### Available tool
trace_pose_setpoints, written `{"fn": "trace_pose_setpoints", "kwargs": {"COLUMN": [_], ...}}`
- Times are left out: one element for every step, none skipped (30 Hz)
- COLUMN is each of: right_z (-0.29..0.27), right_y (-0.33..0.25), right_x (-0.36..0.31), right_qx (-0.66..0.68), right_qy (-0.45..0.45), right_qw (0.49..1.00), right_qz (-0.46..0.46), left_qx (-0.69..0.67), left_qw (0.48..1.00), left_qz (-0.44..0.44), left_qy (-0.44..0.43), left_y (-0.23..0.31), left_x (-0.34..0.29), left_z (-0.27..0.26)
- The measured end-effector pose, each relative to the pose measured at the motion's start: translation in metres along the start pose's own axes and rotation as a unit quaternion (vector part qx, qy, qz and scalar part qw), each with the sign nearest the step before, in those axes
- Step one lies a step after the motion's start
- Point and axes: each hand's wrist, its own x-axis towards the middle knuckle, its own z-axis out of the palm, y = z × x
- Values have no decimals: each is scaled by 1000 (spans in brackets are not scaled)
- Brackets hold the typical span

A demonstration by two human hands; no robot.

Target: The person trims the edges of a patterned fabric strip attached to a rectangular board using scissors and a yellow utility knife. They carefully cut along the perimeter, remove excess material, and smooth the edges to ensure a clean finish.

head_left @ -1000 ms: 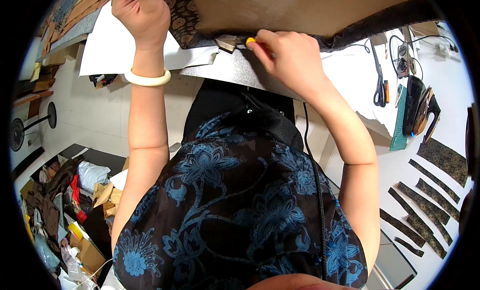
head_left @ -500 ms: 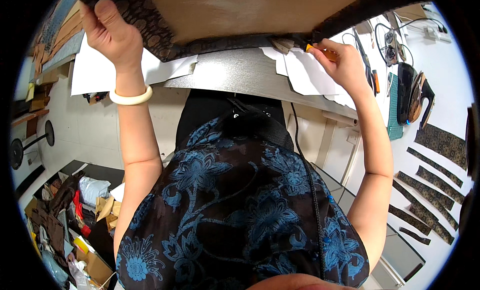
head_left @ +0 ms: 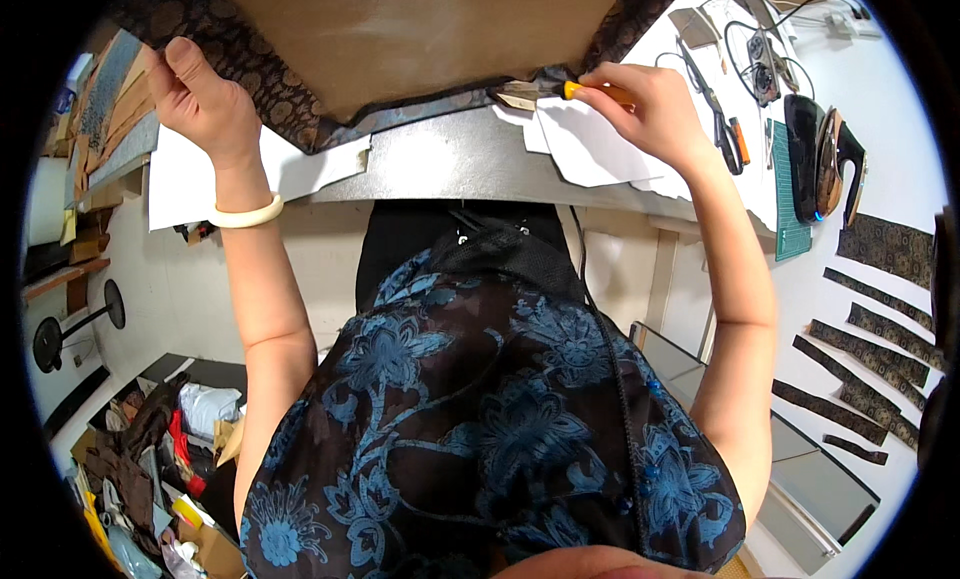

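A large brown panel (head_left: 420,49) edged with dark patterned fabric (head_left: 265,74) rises at the far side of the table. My left hand (head_left: 207,104) is by its left border, fingers curled and thumb up; what they grip, if anything, is hidden. In my right hand (head_left: 655,109) is a putty knife (head_left: 572,89) with a yellow handle. Its flat blade points left, close to the panel's near edge. Along that edge runs a narrow, bluish-grey, shiny-looking fabric strip (head_left: 430,111). White paper sheets (head_left: 590,144) lie under and beside the right hand.
Right of my hand lie black scissors (head_left: 715,99), an orange-and-black tool (head_left: 738,139), a green cutting mat (head_left: 792,229) and an iron (head_left: 845,179). Patterned fabric strips (head_left: 865,334) spread at the far right. A cluttered pile of scraps (head_left: 140,449) is at lower left.
The putty knife and right hand have shifted left along the panel's near edge. The left hand appears slightly lower and further left. The strip along the edge now shows lighter.
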Motion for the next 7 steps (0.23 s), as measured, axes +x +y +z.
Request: {"fn": "trace_pose_setpoints", "kwargs": {"right_z": [-13,-15,-25,-34,-38,-40,-37], "right_y": [-5,3,5,6,14,23,34], "right_x": [-6,-15,-30,-45,-57,-71,-86], "right_qx": [41,80,125,169,218,272,333], "right_qy": [21,99,129,157,210,264,293], "right_qw": [999,992,983,968,947,918,887], "right_qz": [13,-23,39,103,110,115,132], "left_qx": [-5,-10,-16,-35,-52,-72,-111], "left_qw": [1000,1000,999,998,996,992,983], "left_qz": [-8,-15,-22,-47,-72,-101,-142], "left_qy": [4,23,40,23,8,-3,-23], "left_y": [0,3,8,12,16,25,22], "left_x": [3,5,9,15,22,32,29], "left_z": [5,10,15,12,8,4,7]}}
